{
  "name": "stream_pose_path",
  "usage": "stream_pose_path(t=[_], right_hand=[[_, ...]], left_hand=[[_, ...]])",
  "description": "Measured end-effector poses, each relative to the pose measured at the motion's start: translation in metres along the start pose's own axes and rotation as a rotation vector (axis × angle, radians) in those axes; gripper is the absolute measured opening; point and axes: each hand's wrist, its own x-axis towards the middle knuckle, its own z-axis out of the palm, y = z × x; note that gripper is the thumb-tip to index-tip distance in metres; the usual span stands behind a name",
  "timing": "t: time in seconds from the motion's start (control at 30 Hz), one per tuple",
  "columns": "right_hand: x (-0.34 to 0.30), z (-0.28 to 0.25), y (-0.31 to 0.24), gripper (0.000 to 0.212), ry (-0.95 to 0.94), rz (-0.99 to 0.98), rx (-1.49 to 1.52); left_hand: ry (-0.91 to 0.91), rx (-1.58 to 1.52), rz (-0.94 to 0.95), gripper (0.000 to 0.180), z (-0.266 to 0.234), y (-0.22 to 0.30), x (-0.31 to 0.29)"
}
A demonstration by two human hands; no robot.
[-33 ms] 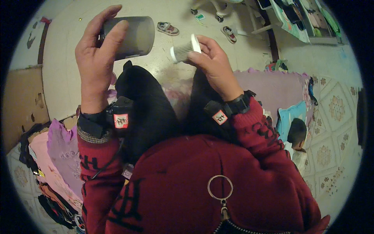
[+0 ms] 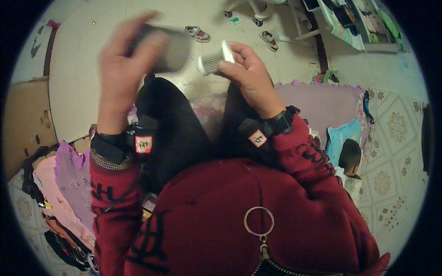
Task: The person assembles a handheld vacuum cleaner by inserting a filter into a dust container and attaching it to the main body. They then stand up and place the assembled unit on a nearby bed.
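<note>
My left hand (image 2: 123,64), smeared by motion, is wrapped round a smoky grey, see-through cylindrical canister (image 2: 178,51) that lies sideways, its wide end toward the right. Close to that end, my right hand (image 2: 251,71) pinches a small pleated filter (image 2: 212,62) by its white rim, between thumb and fingers. The filter's grey pleats and smaller white end cap point left, at the canister. A short gap separates the two things. Both are held in the air above my knees. Blur hides the canister's inside and its far end.
Two shoes, one left (image 2: 198,34) and one right (image 2: 269,40), lie on the pale floor ahead, near a white wheeled stand (image 2: 258,9). Beside me on the bed's purple cover (image 2: 317,103), a person's dark-haired head (image 2: 351,154) rests by a blue pillow (image 2: 344,133). Clothes (image 2: 64,239) lie at left.
My left hand has moved to the right and slightly down, bringing the canister nearer the filter. My right hand with the filter has shifted a little left.
</note>
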Motion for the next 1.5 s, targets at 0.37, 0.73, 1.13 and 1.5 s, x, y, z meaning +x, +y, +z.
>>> stream_pose_path(t=[0.37,0.73,1.13,1.5], right_hand=[[-0.003,0.013,-0.004,0.056,-0.047,0.048,0.151],[-0.008,0.013,-0.009,0.045,-0.021,0.004,-0.107],[-0.021,0.019,-0.03,0.046,-0.042,0.05,0.309],[-0.024,0.012,-0.034,0.044,-0.042,0.005,0.162]], left_hand=[[0.004,0.098,0.236,0.034,-0.002,-0.011,-0.007],[-0.19,0.353,0.451,0.035,0.0,-0.016,-0.018],[-0.041,0.06,0.039,0.035,-0.016,-0.039,-0.047],[0.137,0.038,0.168,0.034,-0.026,-0.004,-0.053]])
